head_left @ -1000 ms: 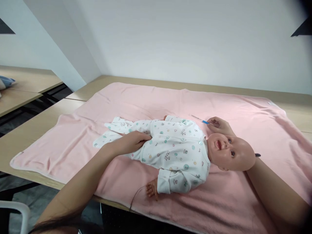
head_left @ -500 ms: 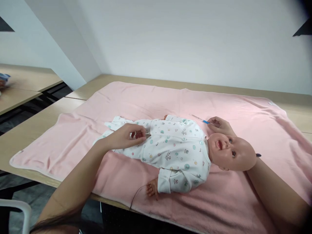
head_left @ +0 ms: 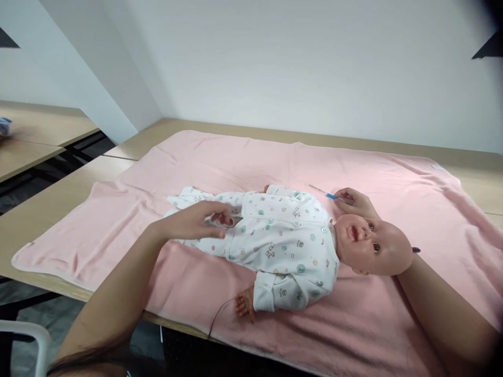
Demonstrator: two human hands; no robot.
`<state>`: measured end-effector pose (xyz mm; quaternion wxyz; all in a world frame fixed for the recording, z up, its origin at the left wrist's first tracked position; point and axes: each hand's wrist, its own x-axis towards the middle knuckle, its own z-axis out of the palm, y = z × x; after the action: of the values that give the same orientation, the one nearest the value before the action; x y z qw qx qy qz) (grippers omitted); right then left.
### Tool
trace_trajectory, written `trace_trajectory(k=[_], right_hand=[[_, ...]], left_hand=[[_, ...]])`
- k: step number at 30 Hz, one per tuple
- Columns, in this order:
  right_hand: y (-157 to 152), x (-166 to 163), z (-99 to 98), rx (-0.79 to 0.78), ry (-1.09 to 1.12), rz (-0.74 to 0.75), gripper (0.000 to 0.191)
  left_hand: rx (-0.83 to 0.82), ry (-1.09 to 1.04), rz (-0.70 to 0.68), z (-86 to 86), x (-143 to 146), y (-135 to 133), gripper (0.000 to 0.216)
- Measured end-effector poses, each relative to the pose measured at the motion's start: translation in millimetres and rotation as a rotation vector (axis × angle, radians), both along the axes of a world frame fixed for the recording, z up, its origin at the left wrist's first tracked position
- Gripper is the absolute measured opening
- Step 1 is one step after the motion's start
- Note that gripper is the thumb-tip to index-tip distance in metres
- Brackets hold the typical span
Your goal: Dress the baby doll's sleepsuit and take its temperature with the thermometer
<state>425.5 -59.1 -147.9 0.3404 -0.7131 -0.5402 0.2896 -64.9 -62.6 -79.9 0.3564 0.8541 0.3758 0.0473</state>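
Baby doll on a pink blanket, one hand at its legs and the other behind its head.

The doll (head_left: pixel 291 243) in a white printed sleepsuit lies on its back on the pink blanket (head_left: pixel 236 162), which is spread over the worktop (head_left: pixel 58 199). The left hand (head_left: pixel 194 222) hovers with fingers loosely spread and holding nothing, just above the doll's legs. The right hand (head_left: pixel 356 203) reaches from behind the doll's head, its fingers pinched on a thin syringe with a blue part (head_left: pixel 323 192), beside the doll's shoulder.
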Motion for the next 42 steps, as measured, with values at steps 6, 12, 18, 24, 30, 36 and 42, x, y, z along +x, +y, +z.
trace_trajectory(k=[6, 12, 18, 24, 30, 36, 42], right_hand=[[1.3, 0.6, 7.4, -0.022, 0.005, 0.007, 0.023], [1.2, 3.4, -0.6, -0.03, -0.01, -0.041, 0.022], [11.3, -7.6, -8.1, 0.143, 0.004, -0.046, 0.023], [-1.4, -1.4, -3.0, 0.103, 0.001, 0.001, 0.023], [17.9, -23.2, -2.3, 0.152, 0.019, -0.02, 0.024], [7.7, -17.2, -2.2, 0.102, 0.004, -0.055, 0.024], [9.1, -2.0, -3.5, 0.124, 0.02, -0.044, 0.025]], left_hand=[[0.128, 0.086, 0.162, -6.1, -30.5, 23.2, 0.037], [0.194, -0.023, 0.089, -18.8, -20.6, 21.6, 0.033], [0.376, -0.042, 0.002, -32.3, -4.3, 20.4, 0.026], [0.345, -0.004, -0.045, -26.5, -5.3, 19.9, 0.026], [0.26, 0.008, -0.137, -20.5, -8.0, 19.9, 0.023], [0.168, -0.057, -0.015, -15.8, -4.1, 12.9, 0.033], [-0.074, -0.168, -0.046, -9.6, 11.1, -1.2, 0.045]])
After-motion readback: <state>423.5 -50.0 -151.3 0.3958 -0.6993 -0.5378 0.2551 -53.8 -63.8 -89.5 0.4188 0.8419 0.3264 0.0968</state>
